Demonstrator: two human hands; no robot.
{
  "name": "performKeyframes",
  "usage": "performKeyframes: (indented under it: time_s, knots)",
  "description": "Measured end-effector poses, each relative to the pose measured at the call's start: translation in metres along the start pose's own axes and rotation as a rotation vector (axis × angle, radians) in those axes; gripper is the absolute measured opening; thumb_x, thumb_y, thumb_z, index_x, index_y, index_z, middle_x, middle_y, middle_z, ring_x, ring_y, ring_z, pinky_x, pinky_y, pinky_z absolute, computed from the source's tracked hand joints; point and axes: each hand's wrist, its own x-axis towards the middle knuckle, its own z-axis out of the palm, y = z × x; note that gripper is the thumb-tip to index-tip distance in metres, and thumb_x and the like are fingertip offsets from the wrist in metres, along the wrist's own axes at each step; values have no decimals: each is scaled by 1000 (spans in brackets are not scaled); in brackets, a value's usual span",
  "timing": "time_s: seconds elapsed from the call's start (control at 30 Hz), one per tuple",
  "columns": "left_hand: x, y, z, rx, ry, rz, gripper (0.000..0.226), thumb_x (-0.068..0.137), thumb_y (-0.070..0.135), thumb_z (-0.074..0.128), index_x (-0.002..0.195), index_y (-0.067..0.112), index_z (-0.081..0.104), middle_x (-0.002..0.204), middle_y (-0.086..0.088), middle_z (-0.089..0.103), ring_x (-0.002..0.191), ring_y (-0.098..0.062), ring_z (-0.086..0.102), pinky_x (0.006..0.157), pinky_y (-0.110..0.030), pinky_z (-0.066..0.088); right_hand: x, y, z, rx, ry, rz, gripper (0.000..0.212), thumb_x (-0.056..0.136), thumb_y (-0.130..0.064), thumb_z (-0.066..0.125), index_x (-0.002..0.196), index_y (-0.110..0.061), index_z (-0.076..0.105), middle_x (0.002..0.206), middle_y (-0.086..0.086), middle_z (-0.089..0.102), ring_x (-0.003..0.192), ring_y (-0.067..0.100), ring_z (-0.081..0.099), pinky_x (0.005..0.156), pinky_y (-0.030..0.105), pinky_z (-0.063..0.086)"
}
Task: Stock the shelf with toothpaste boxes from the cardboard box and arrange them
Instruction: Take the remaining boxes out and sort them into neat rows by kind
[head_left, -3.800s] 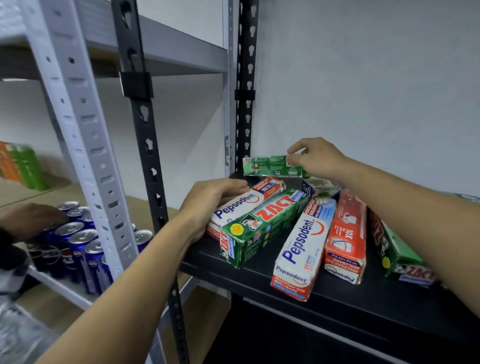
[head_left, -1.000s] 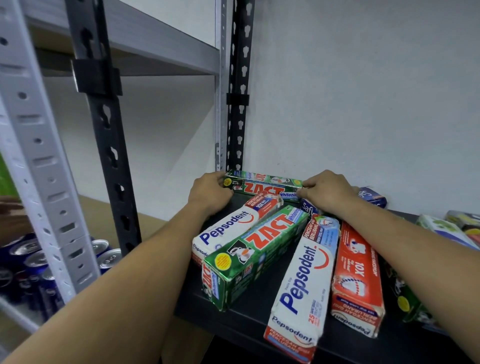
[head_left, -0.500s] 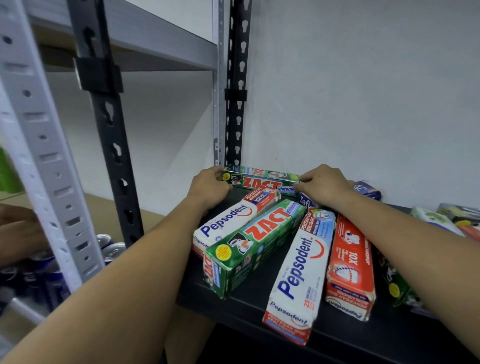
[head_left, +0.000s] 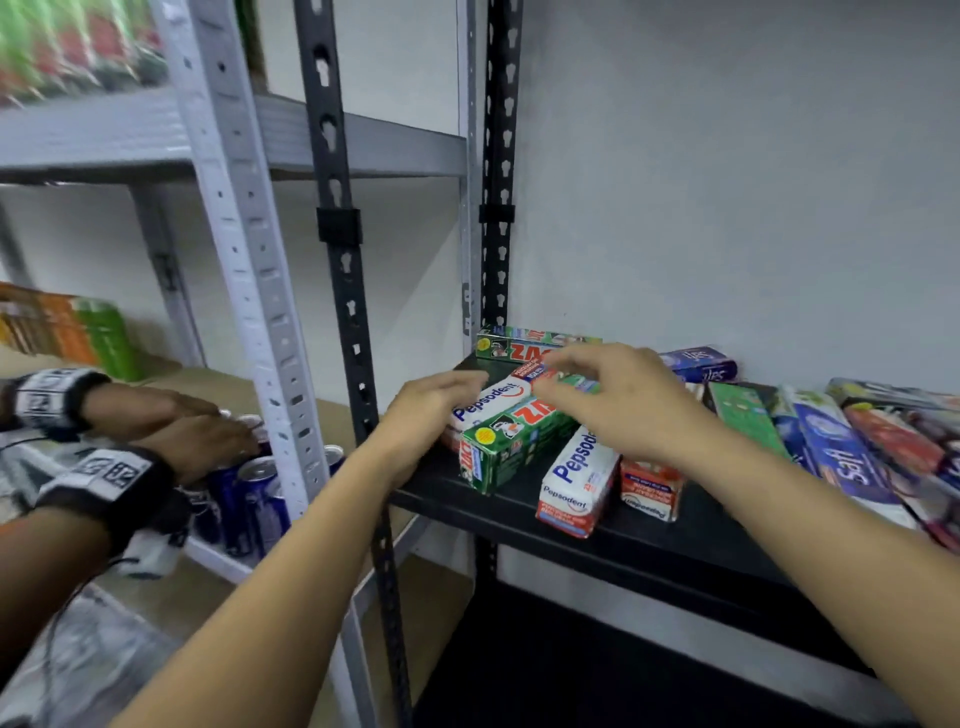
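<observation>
The left hand (head_left: 431, 410) is flat, fingers straight and together, reaching over the near end of a white Pepsodent box (head_left: 488, 400) at the centre of the frame; whether it touches cannot be told. The right hand (head_left: 618, 400), blurred, hovers just right of it with fingers loosely bent and spread, holding nothing. The toothpaste boxes lie on the black shelf (head_left: 623, 551): a green ZACT box (head_left: 514, 441) beside the white one, a second Pepsodent box (head_left: 576, 478) and a red box (head_left: 649, 488) below the right hand, and another ZACT box (head_left: 524, 345) against the wall behind. More boxes (head_left: 836, 452) lie at the right edge. At lower left, another person's hands (head_left: 171, 431) rest on blue cans (head_left: 249, 493).
</observation>
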Motion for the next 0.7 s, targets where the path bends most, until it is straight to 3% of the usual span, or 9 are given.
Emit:
performKeyframes:
  time_s: [0.13, 0.23, 0.3, 0.5, 0.63, 0.7]
  knots:
    - [-24, -3, -5, 197, -73, 73, 27, 96, 29, 59, 120, 33, 71, 111, 11, 73, 101, -7, 70, 98, -36, 52, -32, -26, 15, -32, -74, -103, 49, 89, -61, 49, 135, -46, 50, 128, -12, 64, 125, 15, 52, 108, 47, 38]
    - [-28, -2, -5, 243, -51, 82, 26, 94, 36, 59, 117, 40, 71, 114, 13, 72, 102, -6, 69, 99, -39, 51, -42, -31, 33, -260, -211, -175, 54, 92, -65, 37, 144, -48, 34, 150, -14, 40, 137, 20, 34, 111, 54, 25]
    - [-29, -1, -5, 248, -41, 74, 25, 95, 37, 59, 117, 41, 71, 114, 10, 72, 100, -9, 69, 96, -40, 53, -46, -27, 39, -327, -187, -167, 54, 95, -63, 36, 146, -48, 30, 157, -16, 28, 142, 19, 24, 112, 53, 19]
    - [-32, 3, 0, 247, -16, 83, 28, 92, 38, 66, 120, 37, 70, 110, 14, 70, 88, 1, 68, 72, -15, 51, -54, -11, 36, -280, -35, -120, 50, 93, -63, 42, 140, -47, 43, 150, -21, 40, 137, 13, 36, 107, 46, 28]
    - [-32, 0, 2, 277, -2, 103, 37, 87, 44, 70, 123, 38, 67, 111, 14, 69, 90, -1, 68, 70, -15, 52, -56, -10, 38, -252, 10, -92, 45, 96, -45, 47, 140, -41, 46, 147, -20, 45, 133, 13, 41, 109, 43, 26]
    - [-30, -2, 3, 290, 8, 110, 39, 86, 46, 72, 124, 39, 66, 114, 12, 68, 95, -5, 68, 74, -20, 55, -57, -9, 40, -227, 48, -89, 38, 95, -41, 49, 133, -41, 51, 135, -18, 56, 125, 13, 47, 106, 42, 29]
